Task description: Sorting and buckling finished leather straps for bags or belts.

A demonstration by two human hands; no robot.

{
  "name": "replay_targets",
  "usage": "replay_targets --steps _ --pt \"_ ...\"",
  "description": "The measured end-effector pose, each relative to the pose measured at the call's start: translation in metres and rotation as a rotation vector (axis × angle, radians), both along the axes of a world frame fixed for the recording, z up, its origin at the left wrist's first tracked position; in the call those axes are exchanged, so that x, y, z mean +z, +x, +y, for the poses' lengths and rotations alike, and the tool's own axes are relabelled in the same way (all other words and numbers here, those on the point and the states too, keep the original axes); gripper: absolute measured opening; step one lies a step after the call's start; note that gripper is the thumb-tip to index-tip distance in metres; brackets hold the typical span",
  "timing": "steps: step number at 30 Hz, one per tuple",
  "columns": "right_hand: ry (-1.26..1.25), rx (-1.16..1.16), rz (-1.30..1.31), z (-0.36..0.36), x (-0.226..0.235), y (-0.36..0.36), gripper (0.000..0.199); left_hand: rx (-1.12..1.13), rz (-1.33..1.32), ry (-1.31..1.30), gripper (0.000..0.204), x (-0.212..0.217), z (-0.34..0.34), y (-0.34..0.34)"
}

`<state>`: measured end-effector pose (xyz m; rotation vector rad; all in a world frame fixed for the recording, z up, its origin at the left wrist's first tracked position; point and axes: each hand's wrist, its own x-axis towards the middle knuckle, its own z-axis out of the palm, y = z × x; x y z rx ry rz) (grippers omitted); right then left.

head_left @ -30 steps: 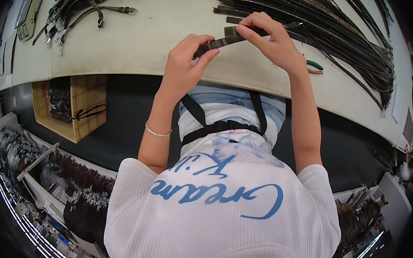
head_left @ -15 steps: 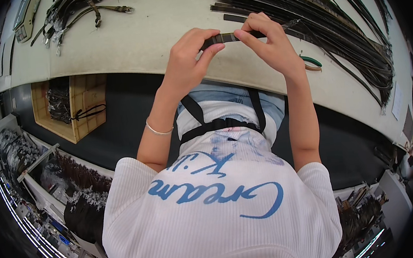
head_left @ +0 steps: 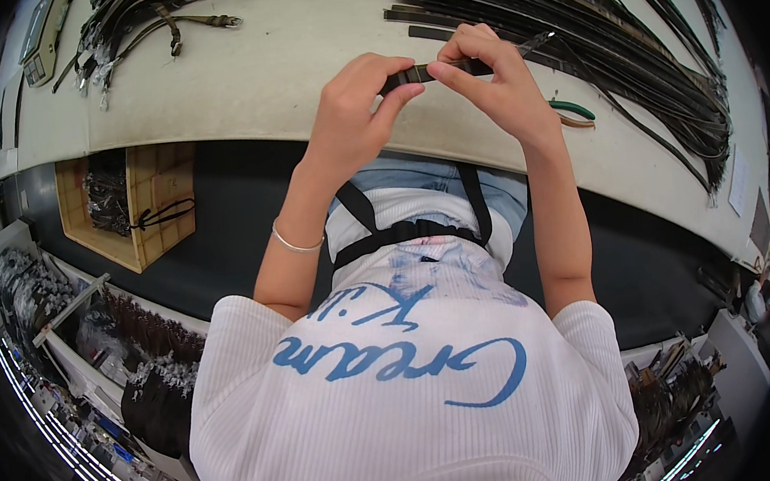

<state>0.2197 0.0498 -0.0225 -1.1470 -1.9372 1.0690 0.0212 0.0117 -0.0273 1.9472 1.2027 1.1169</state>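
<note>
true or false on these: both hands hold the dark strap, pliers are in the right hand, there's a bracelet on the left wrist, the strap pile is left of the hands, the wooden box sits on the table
1. Both hands hold the dark strap. True: the left hand and right hand pinch the strap between them.
2. The pliers are in the right hand. False: the pliers lie on the table, to the right of that hand.
3. A bracelet is on the left wrist. True: a thin bracelet circles it.
4. The big strap pile is left of the hands. False: the big pile lies to the right; a smaller bunch lies at far left.
5. The wooden box sits on the table. False: the box is below the table edge.
</note>
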Motion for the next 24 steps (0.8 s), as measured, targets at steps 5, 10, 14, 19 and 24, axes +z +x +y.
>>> replay_targets --steps 5,10,14,19,24 --pt "-0.053 0.051 -0.005 0.004 0.001 0.004 0.019 -0.016 -0.013 0.021 0.02 -0.001 0.001 0.002" --pt "-0.173 0.115 0.125 0.006 0.002 0.008 0.019 -0.067 0.06 0.07 0.022 0.002 0.004 0.003" --pt "-0.16 0.093 0.062 0.006 -0.001 0.007 0.019 -0.079 0.042 0.097 0.021 0.001 0.006 0.008" --pt "-0.033 0.162 0.06 0.005 -0.012 0.011 0.024 -0.091 0.044 0.047 0.021 0.001 0.009 0.006" --pt "0.218 0.05 -0.032 0.002 -0.021 0.039 0.025 -0.04 -0.05 -0.133 0.02 0.005 0.008 -0.008"
